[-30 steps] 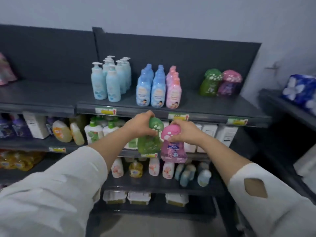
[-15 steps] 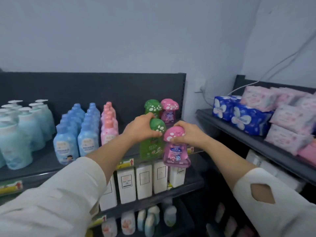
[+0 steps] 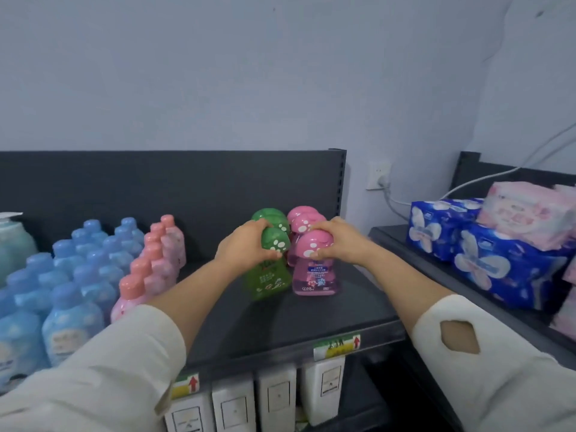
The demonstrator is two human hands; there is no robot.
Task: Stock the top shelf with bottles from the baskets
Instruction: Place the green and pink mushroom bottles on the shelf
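Head view: green bottle point(image 3: 267, 280) and pink bottle point(image 3: 314, 277) now rest on shelf point(image 3: 311, 316).

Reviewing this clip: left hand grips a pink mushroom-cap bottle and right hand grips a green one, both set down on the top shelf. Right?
Colours are swapped. In the head view the left hand grips the green mushroom-cap bottle and the right hand grips the pink one. Both appear set on the top shelf.
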